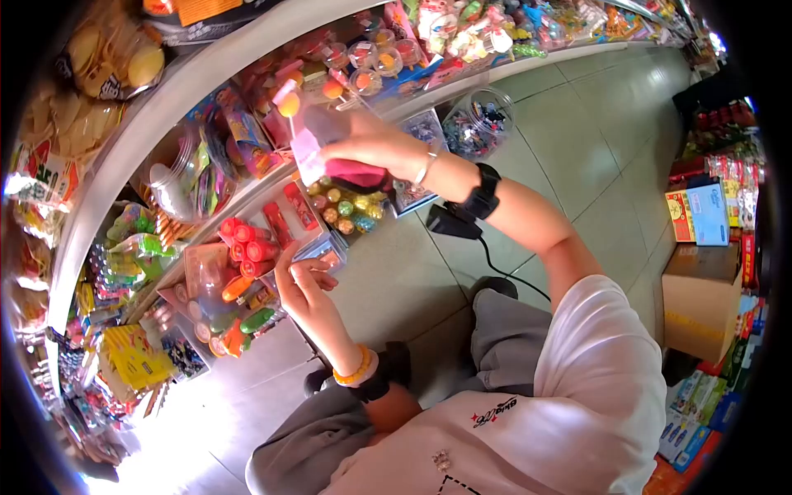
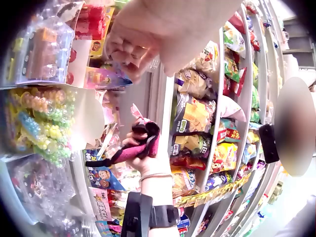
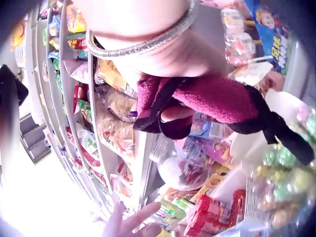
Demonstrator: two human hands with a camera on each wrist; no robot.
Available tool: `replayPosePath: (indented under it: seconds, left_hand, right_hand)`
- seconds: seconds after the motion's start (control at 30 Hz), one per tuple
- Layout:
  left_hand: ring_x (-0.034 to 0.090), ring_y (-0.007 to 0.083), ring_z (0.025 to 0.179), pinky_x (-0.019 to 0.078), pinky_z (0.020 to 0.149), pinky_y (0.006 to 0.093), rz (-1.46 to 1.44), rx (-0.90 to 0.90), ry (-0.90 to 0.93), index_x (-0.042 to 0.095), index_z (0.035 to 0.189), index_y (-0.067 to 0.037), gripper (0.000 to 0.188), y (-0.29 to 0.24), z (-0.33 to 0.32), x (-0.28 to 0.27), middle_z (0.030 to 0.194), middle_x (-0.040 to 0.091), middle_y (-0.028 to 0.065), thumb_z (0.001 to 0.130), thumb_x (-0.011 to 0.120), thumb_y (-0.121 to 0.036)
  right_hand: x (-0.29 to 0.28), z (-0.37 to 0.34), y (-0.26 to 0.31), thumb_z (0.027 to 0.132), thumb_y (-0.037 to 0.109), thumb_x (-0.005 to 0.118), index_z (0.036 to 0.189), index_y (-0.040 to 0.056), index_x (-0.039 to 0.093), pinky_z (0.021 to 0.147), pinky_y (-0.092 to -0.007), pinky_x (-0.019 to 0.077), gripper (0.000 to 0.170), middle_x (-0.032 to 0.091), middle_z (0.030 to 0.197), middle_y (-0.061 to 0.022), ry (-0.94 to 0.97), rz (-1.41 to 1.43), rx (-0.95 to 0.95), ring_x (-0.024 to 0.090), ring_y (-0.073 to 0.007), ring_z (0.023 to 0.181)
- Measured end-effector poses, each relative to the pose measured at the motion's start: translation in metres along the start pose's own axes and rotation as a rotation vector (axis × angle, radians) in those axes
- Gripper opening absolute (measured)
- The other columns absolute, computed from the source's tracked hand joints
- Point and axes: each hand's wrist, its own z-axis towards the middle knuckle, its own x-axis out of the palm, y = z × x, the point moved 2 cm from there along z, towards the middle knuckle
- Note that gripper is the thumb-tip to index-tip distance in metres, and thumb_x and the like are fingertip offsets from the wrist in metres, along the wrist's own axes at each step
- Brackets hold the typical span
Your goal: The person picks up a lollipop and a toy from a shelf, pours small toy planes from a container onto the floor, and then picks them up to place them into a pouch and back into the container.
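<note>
Head view: right fingers (image 1: 342, 149) grip pink cloth (image 1: 360, 176) beside shelving (image 1: 191, 82), above tiled floor (image 1: 536, 148).

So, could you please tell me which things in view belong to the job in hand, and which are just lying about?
Apparently in the job:
pink-and-black cloth
right hand, holding it

Just lying about:
cardboard box
yellow pack
snack bags

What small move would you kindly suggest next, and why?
I'd perhaps gather the loose black end of the pink cloth with the left hand, which looks empty, since that end sticks out beyond the grip of the right hand.
</note>
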Motion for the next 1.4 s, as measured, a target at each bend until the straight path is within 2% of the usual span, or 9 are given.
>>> replayPosePath:
  seconds: [0.07,0.17,0.23,0.5,0.57,0.8,0.9,1.13,1.4]
  left_hand:
    - [0.044,0.0060,0.051,0.0363,0.048,0.0187,0.013,-0.017,-0.007,0.051,0.113,0.002,0.030,0.001,0.003,-0.003,0.069,0.058,0.0047,0.098,0.038,-0.021]
    - [0.044,0.0059,0.050,0.0362,0.048,0.0187,0.050,-0.013,0.015,0.051,0.113,0.002,0.030,0.001,0.000,0.006,0.069,0.058,0.0048,0.098,0.038,-0.020]
    - [0.045,0.0061,0.052,0.0369,0.049,0.0188,0.053,-0.015,0.031,0.050,0.115,0.001,0.030,0.002,-0.002,0.011,0.069,0.058,0.0049,0.097,0.039,-0.020]
    - [0.046,0.0062,0.053,0.0378,0.050,0.0192,0.104,-0.015,0.081,0.049,0.118,0.000,0.029,0.007,-0.001,0.011,0.069,0.057,0.0045,0.097,0.042,-0.018]
    - [0.046,0.0062,0.053,0.0377,0.050,0.0193,0.116,-0.015,0.087,0.048,0.119,-0.001,0.029,0.010,0.000,0.012,0.069,0.057,0.0045,0.097,0.043,-0.018]
    - [0.045,0.0060,0.053,0.0370,0.050,0.0193,0.105,0.006,0.159,0.048,0.120,-0.002,0.030,0.009,-0.004,0.032,0.068,0.055,0.0039,0.096,0.044,-0.020]
    - [0.048,0.0053,0.054,0.0400,0.050,0.0186,0.132,-0.001,0.190,0.048,0.119,-0.002,0.030,0.008,-0.007,0.036,0.071,0.057,0.0047,0.097,0.042,-0.022]
    - [0.048,0.0052,0.054,0.0400,0.051,0.0182,0.136,0.004,0.152,0.048,0.119,-0.002,0.031,0.010,-0.004,0.028,0.069,0.057,0.0044,0.098,0.042,-0.023]
    - [0.048,0.0065,0.055,0.0398,0.052,0.0199,0.101,-0.064,0.165,0.047,0.122,-0.003,0.031,0.011,-0.002,0.027,0.070,0.055,0.0039,0.096,0.047,-0.020]
  right_hand:
    - [-0.004,0.026,0.006,0.067,0.018,0.070,0.103,-0.0026,0.057,0.079,-0.0232,0.0439,0.044,0.063,0.091,-0.0087,0.000,-0.228,0.042,0.058,-0.0115,0.085]
    - [-0.008,0.057,0.000,0.067,0.032,0.074,0.100,-0.0021,0.058,0.074,-0.0347,0.0464,0.049,0.065,0.089,-0.0138,-0.229,-0.389,-0.300,0.061,-0.0256,0.080]
    - [-0.010,0.057,0.004,0.067,0.038,0.073,0.101,-0.0016,0.059,0.077,-0.0390,0.0457,0.054,0.063,0.091,-0.0186,-0.358,-0.551,-0.258,0.061,-0.0327,0.085]
    - [-0.058,0.000,0.019,0.067,0.032,0.072,0.097,0.0055,0.059,0.066,-0.0406,0.0481,0.042,0.062,0.087,-0.0143,-0.523,-0.836,-0.139,0.061,-0.0333,0.078]
    - [-0.084,-0.004,0.020,0.069,0.028,0.070,0.100,0.0077,0.059,0.065,-0.0410,0.0488,0.039,0.060,0.093,-0.0105,-0.730,-1.085,-0.339,0.061,-0.0324,0.079]
    - [-0.113,0.003,-0.010,0.076,0.025,0.062,0.106,0.0160,0.059,0.066,-0.0369,0.0516,0.032,0.060,0.106,-0.0045,-0.604,-1.253,-0.424,0.063,-0.0265,0.084]
    - [-0.113,0.011,-0.017,0.076,0.024,0.062,0.105,0.0166,0.060,0.066,-0.0388,0.0518,0.030,0.061,0.106,-0.0033,-0.583,-1.238,-0.335,0.063,-0.0268,0.083]
    - [-0.121,0.014,-0.016,0.073,0.022,0.064,0.101,0.0122,0.062,0.069,-0.0383,0.0514,0.030,0.062,0.099,-0.0055,-0.676,-1.143,-0.373,0.062,-0.0286,0.084]
    - [-0.126,0.018,-0.010,0.070,0.024,0.069,0.103,0.0110,0.062,0.070,-0.0384,0.0505,0.036,0.063,0.097,-0.0080,-0.571,-1.205,-0.394,0.061,-0.0293,0.085]
